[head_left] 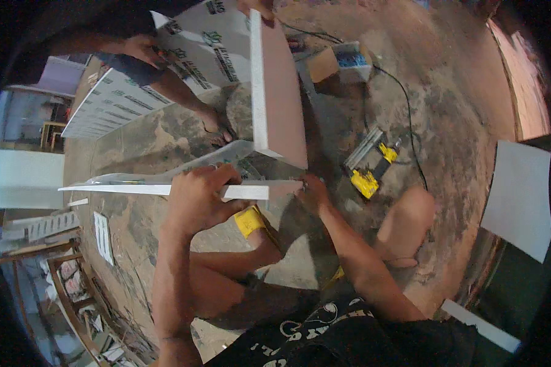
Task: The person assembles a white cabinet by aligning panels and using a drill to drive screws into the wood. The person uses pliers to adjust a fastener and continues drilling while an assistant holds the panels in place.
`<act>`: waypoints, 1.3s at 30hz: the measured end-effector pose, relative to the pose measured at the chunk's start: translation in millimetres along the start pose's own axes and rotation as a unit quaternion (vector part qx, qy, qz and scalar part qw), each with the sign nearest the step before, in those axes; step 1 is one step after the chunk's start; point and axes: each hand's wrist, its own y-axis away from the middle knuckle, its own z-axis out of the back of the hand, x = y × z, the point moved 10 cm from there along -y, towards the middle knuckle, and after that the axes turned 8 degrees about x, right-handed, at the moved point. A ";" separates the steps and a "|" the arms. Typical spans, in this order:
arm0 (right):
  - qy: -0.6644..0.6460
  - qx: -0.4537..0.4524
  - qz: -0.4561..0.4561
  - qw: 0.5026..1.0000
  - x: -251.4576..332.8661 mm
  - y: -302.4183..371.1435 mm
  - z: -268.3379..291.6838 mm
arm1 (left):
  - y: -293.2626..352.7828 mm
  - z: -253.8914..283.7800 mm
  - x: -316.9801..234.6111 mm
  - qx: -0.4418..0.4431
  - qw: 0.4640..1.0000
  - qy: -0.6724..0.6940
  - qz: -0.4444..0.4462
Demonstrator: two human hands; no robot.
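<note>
Stained floor (456, 113) carries, centre to nine o'clock, one white board (246, 192), left hand (202, 192) clamped over its edge, right hand (313, 194) at three-o'clock end, hold unclear; uneven support could tilt it against twelve-o'clock upright panel (280, 92).

Black shirt (404, 342) with white print (352, 311), dark shorts (281, 300), yellow footwear (250, 222)

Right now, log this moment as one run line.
Left hand: gripping white board | right hand: near lower corner of pink panel | nailer: on floor
</note>
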 end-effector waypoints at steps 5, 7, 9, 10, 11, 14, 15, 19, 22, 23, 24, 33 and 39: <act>-0.011 0.057 0.024 0.998 3.9 -3.9 16.8 | 25.1 -7.5 54.0 0.034 0.998 0.003 0.057; -0.014 0.099 -0.024 0.995 7.2 -3.8 8.7 | 37.3 -8.7 73.9 0.013 0.999 -0.029 0.042; -0.049 0.141 -0.055 0.987 17.5 -3.9 12.1 | 47.1 -7.0 83.8 -0.002 0.998 -0.053 0.022; -0.047 0.138 -0.062 0.987 4.6 -5.8 13.6 | 45.0 -6.2 83.4 -0.005 0.998 -0.065 0.014; -0.020 0.158 -0.075 0.984 -11.1 -7.7 9.1 | 43.1 -6.6 82.0 -0.007 0.997 -0.076 0.006; 0.060 0.226 -0.077 0.969 -3.4 -20.5 13.7 | 52.8 -5.4 83.7 -0.046 0.996 -0.077 -0.022; 0.115 0.265 -0.067 0.955 17.5 -25.3 18.6 | 60.8 -1.2 83.0 -0.067 0.993 -0.083 -0.042; -0.127 0.215 0.129 0.960 149.5 -48.5 79.6 | 69.0 -9.3 87.0 -0.076 0.991 -0.102 -0.036; -0.127 0.241 0.251 0.929 288.7 -44.5 91.6 | 77.1 -15.5 73.8 -0.065 0.988 -0.128 -0.057; -0.063 0.238 0.288 0.925 317.9 -53.5 72.7 | 82.8 -19.3 79.5 -0.075 0.989 -0.117 -0.052; -0.014 0.228 0.329 0.916 340.4 -63.0 60.1 | 82.3 -21.1 76.5 -0.064 0.989 -0.121 -0.052; 0.226 0.338 0.229 0.884 365.4 -139.9 -81.2 | 81.8 -15.7 67.0 -0.092 0.984 -0.129 -0.078; 0.297 0.329 0.314 0.840 335.6 -94.5 -5.6 | 93.2 -15.2 59.3 -0.070 0.984 -0.129 -0.097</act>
